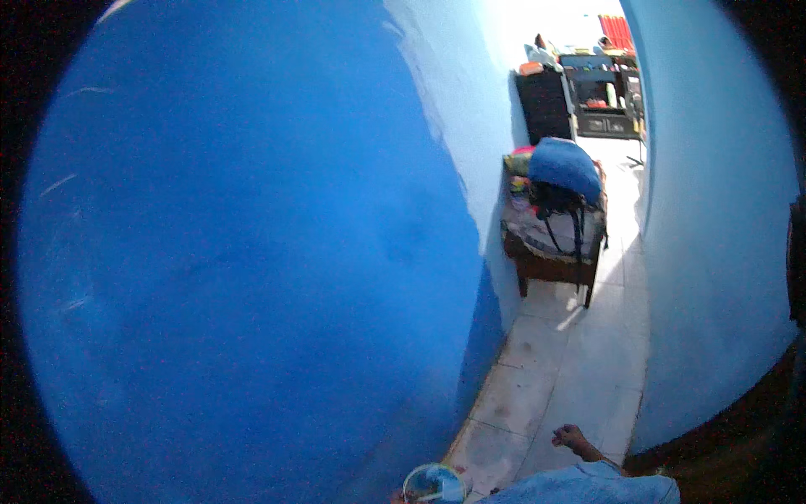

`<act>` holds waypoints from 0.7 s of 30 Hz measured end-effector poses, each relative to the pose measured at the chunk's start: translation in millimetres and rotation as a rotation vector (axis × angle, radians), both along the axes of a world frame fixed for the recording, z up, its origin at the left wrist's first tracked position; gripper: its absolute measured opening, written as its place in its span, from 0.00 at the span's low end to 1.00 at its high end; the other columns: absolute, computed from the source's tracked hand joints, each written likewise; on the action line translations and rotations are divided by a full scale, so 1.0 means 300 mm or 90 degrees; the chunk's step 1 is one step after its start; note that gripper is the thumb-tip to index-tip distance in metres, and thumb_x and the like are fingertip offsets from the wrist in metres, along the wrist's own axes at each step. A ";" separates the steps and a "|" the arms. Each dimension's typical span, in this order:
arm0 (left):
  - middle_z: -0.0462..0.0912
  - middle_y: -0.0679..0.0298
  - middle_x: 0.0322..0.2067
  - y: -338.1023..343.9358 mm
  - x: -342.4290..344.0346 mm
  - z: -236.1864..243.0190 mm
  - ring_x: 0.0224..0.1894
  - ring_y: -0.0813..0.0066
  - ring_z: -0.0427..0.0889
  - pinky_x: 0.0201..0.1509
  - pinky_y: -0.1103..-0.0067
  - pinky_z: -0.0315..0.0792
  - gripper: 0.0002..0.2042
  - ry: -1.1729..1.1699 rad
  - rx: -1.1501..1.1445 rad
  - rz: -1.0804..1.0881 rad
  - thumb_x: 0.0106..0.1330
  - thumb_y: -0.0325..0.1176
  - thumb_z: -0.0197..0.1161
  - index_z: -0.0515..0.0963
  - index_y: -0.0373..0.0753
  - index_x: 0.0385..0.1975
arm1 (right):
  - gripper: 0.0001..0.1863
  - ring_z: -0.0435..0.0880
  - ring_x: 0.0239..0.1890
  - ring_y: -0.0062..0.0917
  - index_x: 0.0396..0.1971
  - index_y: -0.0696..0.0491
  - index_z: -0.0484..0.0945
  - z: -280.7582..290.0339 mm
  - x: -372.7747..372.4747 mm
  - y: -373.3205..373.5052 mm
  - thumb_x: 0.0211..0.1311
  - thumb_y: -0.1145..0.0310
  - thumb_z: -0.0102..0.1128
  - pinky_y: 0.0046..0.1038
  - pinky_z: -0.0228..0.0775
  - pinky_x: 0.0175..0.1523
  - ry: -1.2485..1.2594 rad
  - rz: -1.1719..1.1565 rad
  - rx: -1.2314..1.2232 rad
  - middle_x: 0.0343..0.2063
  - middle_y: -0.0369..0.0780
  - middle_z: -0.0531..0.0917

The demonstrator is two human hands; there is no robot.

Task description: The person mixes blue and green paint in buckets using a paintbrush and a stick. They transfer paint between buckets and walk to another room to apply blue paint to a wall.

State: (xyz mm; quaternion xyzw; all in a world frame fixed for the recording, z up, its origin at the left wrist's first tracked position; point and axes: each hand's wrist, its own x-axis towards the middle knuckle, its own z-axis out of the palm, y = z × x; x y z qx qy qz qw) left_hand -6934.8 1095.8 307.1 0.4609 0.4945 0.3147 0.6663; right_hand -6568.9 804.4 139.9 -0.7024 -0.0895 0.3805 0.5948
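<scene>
A small round paint bucket (435, 467) with a pale rim shows at the bottom edge. Blue paint coats its inside, and a pale stick-like handle, perhaps a brush's, lies across it. My left hand (397, 498) grips the bucket at its left side, mostly cut off by the picture's edge. Over the floor, to the right of the bucket, my right hand (571, 436) hangs with loosely bent fingers, slightly apart, and nothing visible in them. At my left a wall (277, 235) is covered in deep blue, ending in an uneven edge against a lighter blue strip (470, 126).
A narrow tiled passage (562, 361) runs ahead between the walls. Against the left one stands a chair (554, 265) piled with cloths and a blue backpack (564, 168) with dangling straps. Beyond are a black cabinet (544, 105) and a dark shelf unit (606, 126). A light blue wall (714, 210) bounds the right.
</scene>
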 end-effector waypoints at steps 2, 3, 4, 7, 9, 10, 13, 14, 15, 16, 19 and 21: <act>0.71 0.62 0.38 0.039 -0.022 -0.013 0.38 0.70 0.73 0.47 0.70 0.72 0.19 0.010 0.003 -0.003 0.57 0.38 0.59 0.67 0.34 0.45 | 0.17 0.80 0.31 0.24 0.36 0.60 0.76 0.330 -0.070 0.163 0.56 0.61 0.60 0.29 0.74 0.38 0.084 -0.001 0.112 0.32 0.42 0.81; 0.71 0.62 0.38 0.058 0.005 -0.008 0.39 0.70 0.73 0.47 0.70 0.72 0.20 0.004 0.005 -0.015 0.57 0.38 0.59 0.67 0.34 0.45 | 0.16 0.77 0.34 0.24 0.35 0.58 0.75 0.606 -0.064 0.225 0.55 0.61 0.61 0.28 0.71 0.41 0.069 0.021 0.115 0.34 0.41 0.80; 0.71 0.62 0.38 0.068 0.053 -0.021 0.39 0.70 0.73 0.47 0.70 0.72 0.20 -0.007 0.000 -0.037 0.57 0.38 0.59 0.67 0.34 0.45 | 0.15 0.76 0.34 0.24 0.34 0.57 0.74 0.760 -0.019 0.237 0.55 0.60 0.60 0.27 0.70 0.42 0.006 0.041 0.183 0.33 0.41 0.80; 0.71 0.62 0.39 0.113 0.145 -0.096 0.39 0.70 0.73 0.48 0.70 0.72 0.20 -0.022 -0.037 -0.057 0.57 0.38 0.60 0.66 0.34 0.46 | 0.12 0.75 0.34 0.24 0.31 0.53 0.72 1.209 0.075 0.231 0.57 0.59 0.58 0.26 0.67 0.42 -0.094 0.070 0.382 0.31 0.40 0.79; 0.70 0.62 0.38 0.151 0.308 -0.170 0.40 0.70 0.73 0.47 0.70 0.72 0.21 -0.038 -0.096 -0.088 0.56 0.36 0.60 0.66 0.34 0.47 | 0.14 0.76 0.31 0.26 0.33 0.53 0.74 1.490 0.122 0.150 0.57 0.57 0.59 0.27 0.68 0.37 -0.234 0.050 0.570 0.33 0.41 0.81; 0.71 0.62 0.38 0.130 0.450 -0.128 0.39 0.70 0.73 0.47 0.70 0.72 0.21 -0.032 -0.069 -0.140 0.56 0.36 0.60 0.66 0.34 0.47 | 0.15 0.77 0.29 0.26 0.35 0.53 0.76 1.609 0.145 0.111 0.57 0.56 0.59 0.27 0.69 0.35 -0.312 0.045 0.662 0.33 0.41 0.81; 0.71 0.62 0.38 0.142 0.718 -0.024 0.39 0.70 0.73 0.46 0.71 0.72 0.21 -0.001 -0.006 -0.198 0.56 0.36 0.60 0.66 0.34 0.47 | 0.14 0.76 0.28 0.25 0.37 0.50 0.74 1.851 0.219 0.058 0.59 0.55 0.55 0.28 0.66 0.37 -0.576 0.140 0.906 0.35 0.40 0.81; 0.71 0.62 0.37 0.144 0.829 0.003 0.39 0.70 0.73 0.46 0.71 0.72 0.21 0.003 0.013 -0.223 0.56 0.36 0.60 0.66 0.34 0.47 | 0.13 0.75 0.28 0.25 0.38 0.48 0.73 1.908 0.246 0.031 0.60 0.55 0.54 0.28 0.65 0.37 -0.656 0.177 0.950 0.36 0.40 0.82; 0.71 0.62 0.37 0.145 0.918 0.032 0.39 0.70 0.73 0.46 0.71 0.72 0.21 0.005 0.033 -0.239 0.56 0.36 0.60 0.66 0.34 0.47 | 0.13 0.75 0.28 0.25 0.38 0.47 0.72 1.964 0.275 0.005 0.61 0.55 0.53 0.28 0.64 0.38 -0.724 0.210 0.989 0.37 0.39 0.82; 0.71 0.62 0.37 0.152 0.986 0.065 0.38 0.70 0.73 0.45 0.71 0.72 0.21 0.008 0.052 -0.253 0.56 0.35 0.59 0.66 0.34 0.47 | 0.13 0.74 0.28 0.25 0.39 0.46 0.72 2.010 0.301 -0.012 0.62 0.54 0.52 0.28 0.63 0.38 -0.771 0.240 1.018 0.38 0.39 0.82; 0.72 0.61 0.36 0.176 1.217 0.158 0.38 0.70 0.73 0.45 0.72 0.72 0.20 0.008 0.105 -0.285 0.57 0.35 0.59 0.67 0.34 0.48 | 0.12 0.73 0.28 0.24 0.41 0.42 0.70 2.106 0.411 -0.035 0.65 0.53 0.48 0.29 0.61 0.39 -0.859 0.318 1.086 0.40 0.37 0.82; 0.72 0.61 0.36 0.193 1.304 0.208 0.38 0.70 0.74 0.44 0.72 0.71 0.20 0.007 0.138 -0.281 0.57 0.35 0.59 0.67 0.34 0.48 | 0.11 0.72 0.28 0.23 0.43 0.40 0.69 2.154 0.492 -0.010 0.67 0.53 0.45 0.29 0.59 0.40 -0.869 0.383 1.121 0.42 0.37 0.82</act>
